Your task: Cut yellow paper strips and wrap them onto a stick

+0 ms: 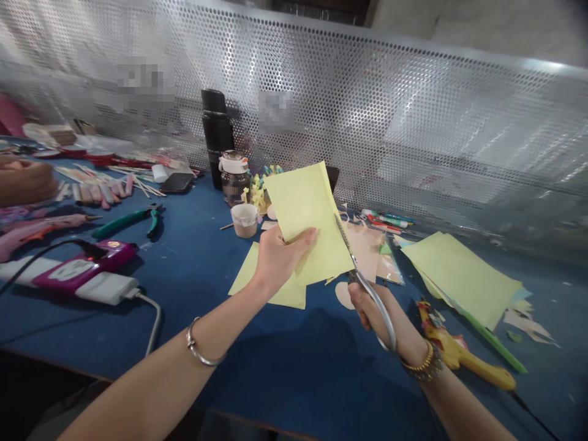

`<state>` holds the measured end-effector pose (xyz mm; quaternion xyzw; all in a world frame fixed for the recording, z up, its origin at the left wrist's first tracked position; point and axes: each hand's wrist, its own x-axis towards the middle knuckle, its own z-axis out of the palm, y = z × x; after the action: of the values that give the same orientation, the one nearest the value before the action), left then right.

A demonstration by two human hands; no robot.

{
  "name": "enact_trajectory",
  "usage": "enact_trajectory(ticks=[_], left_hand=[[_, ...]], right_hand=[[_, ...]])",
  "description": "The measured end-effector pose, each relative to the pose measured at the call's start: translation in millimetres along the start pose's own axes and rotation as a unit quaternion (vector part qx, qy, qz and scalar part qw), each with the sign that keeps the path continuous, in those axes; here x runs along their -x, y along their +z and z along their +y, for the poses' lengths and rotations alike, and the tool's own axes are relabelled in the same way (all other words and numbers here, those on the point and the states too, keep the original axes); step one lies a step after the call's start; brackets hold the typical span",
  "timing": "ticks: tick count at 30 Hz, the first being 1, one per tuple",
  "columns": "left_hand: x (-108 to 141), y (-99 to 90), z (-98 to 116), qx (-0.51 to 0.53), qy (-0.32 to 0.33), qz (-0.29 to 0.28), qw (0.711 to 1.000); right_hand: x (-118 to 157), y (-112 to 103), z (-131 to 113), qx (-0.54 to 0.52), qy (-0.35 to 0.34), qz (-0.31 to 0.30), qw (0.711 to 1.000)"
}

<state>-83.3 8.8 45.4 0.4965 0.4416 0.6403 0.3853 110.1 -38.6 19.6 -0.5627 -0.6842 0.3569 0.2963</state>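
A sheet of yellow paper (305, 205) is held up above the table by my left hand (279, 258), its thumb lying across the front. My right hand (374, 309) grips metal scissors (371, 283), with the fingers wrapped around the handles. The scissor blades lie along the sheet's right edge, where a narrow strip shows. Beneath my left hand, another piece of yellow paper (287, 295) lies flat on the blue table. Pale pink cut paper (362, 245) is behind the scissors, and a pale round piece (344, 296) lies by my right hand.
More yellow sheets (463, 269) and a yellow glue gun (463, 358) lie at right. Behind stand a black flask (217, 138), a jar (236, 180) and a small cup (245, 220). Green-handled pliers (126, 222) and a power strip (82, 269) are at left, near another person's hand (25, 180).
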Motion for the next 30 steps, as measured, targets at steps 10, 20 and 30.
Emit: enact_trajectory(ticks=[10, 20, 30], left_hand=[[-1, -0.2, 0, -0.014, -0.004, 0.004, 1.0], [1, -0.1, 1, -0.01, -0.009, -0.013, 1.0], [5, 2.6, -1, -0.003, -0.021, -0.049, 0.999]], right_hand=[[1, 0, 1, 0.002, 0.01, 0.003, 1.0], [1, -1, 5, -0.023, -0.041, -0.001, 0.999], [0, 0, 12, -0.033, -0.036, -0.002, 0.999]])
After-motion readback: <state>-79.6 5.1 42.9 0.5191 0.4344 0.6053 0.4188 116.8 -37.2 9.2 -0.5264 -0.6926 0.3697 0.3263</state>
